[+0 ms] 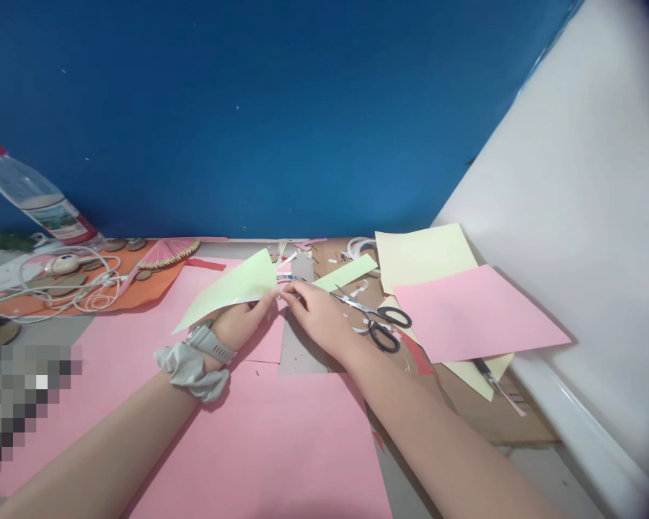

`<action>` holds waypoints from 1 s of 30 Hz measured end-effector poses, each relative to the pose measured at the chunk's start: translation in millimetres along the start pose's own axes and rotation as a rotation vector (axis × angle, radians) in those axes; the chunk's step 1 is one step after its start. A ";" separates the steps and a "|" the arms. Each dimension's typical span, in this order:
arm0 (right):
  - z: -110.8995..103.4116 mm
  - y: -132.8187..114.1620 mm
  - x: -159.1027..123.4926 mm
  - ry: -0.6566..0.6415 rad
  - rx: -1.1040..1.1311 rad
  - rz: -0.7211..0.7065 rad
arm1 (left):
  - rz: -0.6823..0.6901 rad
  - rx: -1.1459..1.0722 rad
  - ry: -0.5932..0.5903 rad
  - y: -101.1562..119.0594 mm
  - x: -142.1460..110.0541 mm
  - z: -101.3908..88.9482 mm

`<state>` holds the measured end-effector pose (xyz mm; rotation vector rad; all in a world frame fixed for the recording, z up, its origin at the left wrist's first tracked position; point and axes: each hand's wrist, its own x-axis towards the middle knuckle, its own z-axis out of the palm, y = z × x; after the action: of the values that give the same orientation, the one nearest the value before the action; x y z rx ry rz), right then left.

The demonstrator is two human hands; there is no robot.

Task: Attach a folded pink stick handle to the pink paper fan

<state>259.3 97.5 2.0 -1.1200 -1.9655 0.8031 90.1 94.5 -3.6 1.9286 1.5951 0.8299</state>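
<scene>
My left hand [242, 322] is closed on a pale green sheet of paper [232, 287], holding it tilted above the table. A grey watch and a grey scrunchie sit on that wrist. My right hand [318, 313] meets the left at the sheet's right corner, its fingers pinched on a small strip with blue and white marks [288, 278]. Both hands hover over pink paper [259, 432] spread across the table. Black-handled scissors [376, 321] lie open just right of my right hand.
Yellow sheets [422, 254] and a pink sheet [476, 313] lie at the right by a white wall. A craft knife [489, 378] pokes out beneath them. A plastic bottle [32, 194], white cables [59, 285] and a folded pink fan [167, 252] sit at the left, before a blue wall.
</scene>
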 end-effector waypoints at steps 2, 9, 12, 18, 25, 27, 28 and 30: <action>0.7 0.1 -0.2 0.002 -0.005 -0.006 | 0.025 0.001 0.006 1.0 1.2 0.2; 2.9 2.3 -0.7 0.037 -0.022 -0.007 | -0.017 -0.071 -0.098 -2.7 2.3 -1.6; 2.3 3.2 -0.2 0.045 -0.037 -0.015 | -0.027 -0.131 -0.147 -1.6 1.3 -1.7; 3.0 3.2 -0.8 0.064 -0.082 -0.023 | 0.004 -0.252 -0.182 0.7 2.8 0.7; 4.7 2.6 -2.5 0.099 -0.121 -0.016 | 0.024 -0.302 -0.211 -3.2 5.7 2.4; 5.2 2.6 -2.4 0.097 -0.127 -0.020 | 0.027 -0.296 -0.224 -3.9 5.7 2.4; 5.4 2.6 -2.3 0.094 -0.129 -0.024 | 0.027 -0.289 -0.227 -4.1 5.5 2.4; 5.7 2.7 -1.9 0.089 -0.130 -0.031 | 0.028 -0.271 -0.227 -4.0 5.0 2.1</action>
<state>256.4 96.0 -3.8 -1.1769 -1.9788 0.6061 89.5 100.2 -7.1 1.7834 1.2564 0.7640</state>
